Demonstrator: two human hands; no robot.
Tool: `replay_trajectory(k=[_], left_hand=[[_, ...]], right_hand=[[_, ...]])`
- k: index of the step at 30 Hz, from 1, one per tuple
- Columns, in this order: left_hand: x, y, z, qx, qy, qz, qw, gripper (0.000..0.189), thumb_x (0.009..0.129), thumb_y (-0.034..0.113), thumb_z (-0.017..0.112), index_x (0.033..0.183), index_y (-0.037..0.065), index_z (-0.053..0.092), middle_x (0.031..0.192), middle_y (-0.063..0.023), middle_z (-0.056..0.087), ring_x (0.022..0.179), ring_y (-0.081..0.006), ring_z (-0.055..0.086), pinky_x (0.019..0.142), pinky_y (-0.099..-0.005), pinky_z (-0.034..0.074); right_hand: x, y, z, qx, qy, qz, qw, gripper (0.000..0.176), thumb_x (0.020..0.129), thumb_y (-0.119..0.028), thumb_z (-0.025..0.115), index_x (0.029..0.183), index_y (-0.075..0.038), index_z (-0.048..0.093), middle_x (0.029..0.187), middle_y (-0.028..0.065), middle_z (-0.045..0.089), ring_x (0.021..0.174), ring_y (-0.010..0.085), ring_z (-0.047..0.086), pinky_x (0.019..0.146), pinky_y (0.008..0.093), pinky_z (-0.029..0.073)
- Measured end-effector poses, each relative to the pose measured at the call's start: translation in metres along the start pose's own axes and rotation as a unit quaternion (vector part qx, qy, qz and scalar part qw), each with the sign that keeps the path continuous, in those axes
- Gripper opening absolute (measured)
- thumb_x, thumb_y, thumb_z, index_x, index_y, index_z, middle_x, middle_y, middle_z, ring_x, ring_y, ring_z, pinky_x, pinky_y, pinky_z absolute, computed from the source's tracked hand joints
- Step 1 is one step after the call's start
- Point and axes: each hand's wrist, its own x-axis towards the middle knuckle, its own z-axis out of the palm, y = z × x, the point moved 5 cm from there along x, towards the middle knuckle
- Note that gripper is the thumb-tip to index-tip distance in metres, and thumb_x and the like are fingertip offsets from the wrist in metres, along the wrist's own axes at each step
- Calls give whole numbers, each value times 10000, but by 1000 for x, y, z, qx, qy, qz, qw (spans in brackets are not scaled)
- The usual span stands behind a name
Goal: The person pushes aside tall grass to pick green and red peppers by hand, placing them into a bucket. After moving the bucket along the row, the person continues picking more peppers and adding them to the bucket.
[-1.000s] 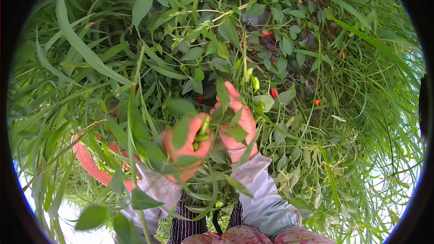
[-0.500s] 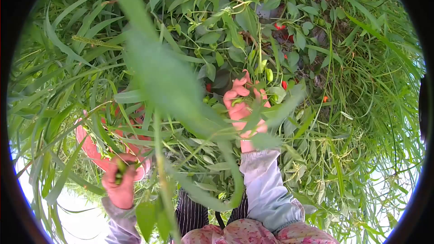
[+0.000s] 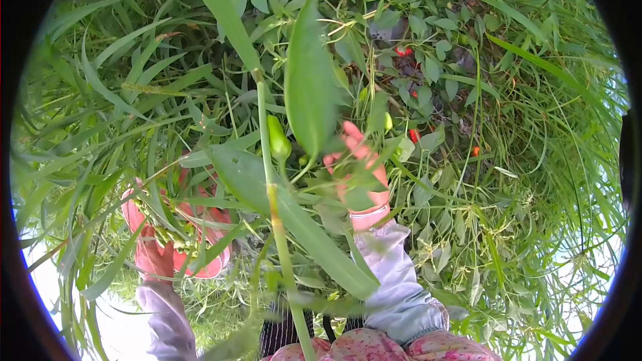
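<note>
My left hand is at the near side of a pinkish-red container, its fingers stretched over the inside and partly hidden by grass. Small green peppers lie in that container. Among the leaves in the middle, my right hand has its fingers apart; leaves cover part of the palm, and nothing held shows. Beyond its fingertips hangs a green pepper, with a red pepper to the right. Closer to the camera, another green pepper hangs on a plant.
A tall grass stem and a large blurred leaf cross the view in front of my hands. More red peppers show deeper in the plants. An orange-red pepper is at right. Dense grass surrounds everything.
My left hand has moved up into the container, and the green peppers it held no longer show in its fingers. My right hand's curled fingers have spread. The foreground leaves have shifted.
</note>
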Motion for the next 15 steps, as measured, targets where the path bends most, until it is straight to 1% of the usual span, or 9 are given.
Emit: replay_trajectory(k=[3,4,5,7,8,10,12,14,15], left_hand=[[20,73,-63,117,-187,-56,974,485,745,165,668,1176,5,512,1144,-194,560,937,-325,608,852,-439,462],[23,89,-73,135,-90,8,987,371,761,200,659,1067,12,568,993,-148,606,774,-292,626,734,-412,500],[35,116,-89,63,92,71,991,345,780,213,640,1055,19,565,935,-130,606,734,-280,615,685,-385,505],[39,199,-109,-48,103,216,970,314,804,248,623,1042,47,579,911,-113,613,731,-260,612,675,-364,503],[22,224,-98,-80,-71,291,951,309,809,270,625,1041,68,595,944,-115,620,767,-252,621,714,-370,495],[-24,268,-80,-133,-407,406,807,300,819,314,628,1039,110,626,1011,-117,635,839,-237,638,791,-382,480],[-18,318,-101,-392,-359,424,733,261,846,325,576,958,98,638,912,-130,638,755,-256,629,656,-381,491],[10,351,-113,-528,-360,361,680,251,836,296,554,922,77,642,849,-144,643,708,-269,627,627,-375,482],[39,354,-119,-524,-247,369,727,221,831,204,554,974,51,627,943,-162,619,844,-284,597,737,-378,460]], right_hand=[[-1,-3,-1,-134,49,1,990,349,794,-45,618,1135,-30,545,901,18,580,798,115,555,741,248,465],[0,-4,-1,-144,36,1,989,355,781,20,597,1127,-37,544,908,15,567,809,104,551,738,224,456],[0,-3,-2,-174,33,-11,984,357,779,35,595,1124,-41,546,908,12,563,809,101,546,738,220,453],[1,2,1,-234,26,-35,971,364,776,65,590,1118,-50,548,908,4,553,808,94,536,737,213,449],[2,3,4,-290,21,-57,955,352,781,87,587,1098,-61,544,886,-11,529,788,85,509,735,211,439],[2,8,1,-385,-9,-111,916,332,789,69,598,1085,-68,535,877,-15,511,776,81,486,726,207,430],[0,9,6,-468,-12,-121,875,323,794,52,607,1074,-82,521,860,-18,485,766,76,459,705,201,415],[-1,10,4,-509,-10,-122,852,330,786,53,613,1072,-85,524,859,-11,487,761,77,461,698,203,418],[0,9,4,-531,-11,-122,839,333,782,53,616,1071,-86,525,858,-7,488,759,77,462,695,204,419]])
